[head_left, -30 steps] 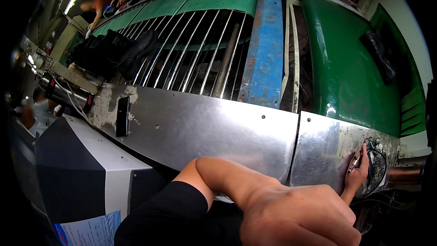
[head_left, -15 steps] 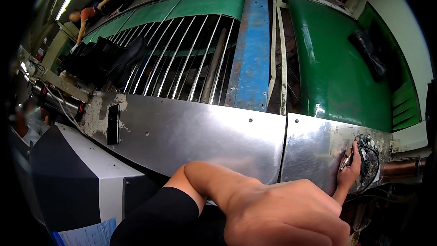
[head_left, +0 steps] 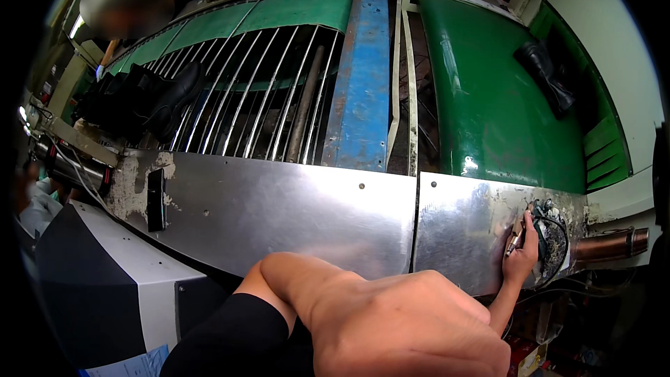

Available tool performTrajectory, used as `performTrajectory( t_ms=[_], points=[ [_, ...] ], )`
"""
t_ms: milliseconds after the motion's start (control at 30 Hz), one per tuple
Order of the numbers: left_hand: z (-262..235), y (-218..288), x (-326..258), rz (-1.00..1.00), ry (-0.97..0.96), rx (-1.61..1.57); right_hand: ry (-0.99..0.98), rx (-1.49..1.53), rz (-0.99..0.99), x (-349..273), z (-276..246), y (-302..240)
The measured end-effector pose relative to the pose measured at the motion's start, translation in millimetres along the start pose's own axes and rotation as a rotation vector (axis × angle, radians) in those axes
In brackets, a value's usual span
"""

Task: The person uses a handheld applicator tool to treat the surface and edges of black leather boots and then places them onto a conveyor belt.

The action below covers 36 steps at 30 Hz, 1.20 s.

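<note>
1. Since the earlier frames, right hand [head_left: 522,260] has held its place at the round opening; view has shifted slightly, and the blurred person at upper left now sits nearer the frame corner.
2. Right-hand fingers [head_left: 530,234] are curled narrowly around a small slim metallic tool [head_left: 515,237], its tip pointing down-left against the panel.
3. Tool and hand lie at the left rim of a dirty round port with black cables [head_left: 553,246], set in the right brushed-metal panel [head_left: 460,227].
4. Left hand: cannot tell which it is or its finger state; a large bare arm and elbow [head_left: 391,321] fills the lower centre, dark sleeve below it.
5. Copper-coloured pipe [head_left: 607,244] projects right of the port.
6. Left of the seam: wider brushed-metal panel [head_left: 293,209], with a small black rectangular fitting [head_left: 155,199] near its left end.
7. Above: green curved machine hood [head_left: 495,98], blue vertical beam [head_left: 363,77], row of slanted metal rods [head_left: 258,98].
8. Lower left: grey-and-white cabinet [head_left: 105,286].
</note>
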<state>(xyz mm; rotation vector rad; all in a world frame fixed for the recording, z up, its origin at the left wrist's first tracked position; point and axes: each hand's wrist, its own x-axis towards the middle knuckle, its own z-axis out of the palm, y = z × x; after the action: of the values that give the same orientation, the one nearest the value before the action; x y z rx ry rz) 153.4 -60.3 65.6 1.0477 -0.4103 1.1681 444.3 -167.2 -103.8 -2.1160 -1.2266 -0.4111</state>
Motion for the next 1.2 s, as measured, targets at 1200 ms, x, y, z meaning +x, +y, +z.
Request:
performTrajectory(
  t_ms=[1200],
  points=[
    [-35.8, 3.3, 57.0, -0.026, -0.249, 0.076, -0.001, 0.078, 0.053, -2.1, -0.6, -1.3]
  ],
)
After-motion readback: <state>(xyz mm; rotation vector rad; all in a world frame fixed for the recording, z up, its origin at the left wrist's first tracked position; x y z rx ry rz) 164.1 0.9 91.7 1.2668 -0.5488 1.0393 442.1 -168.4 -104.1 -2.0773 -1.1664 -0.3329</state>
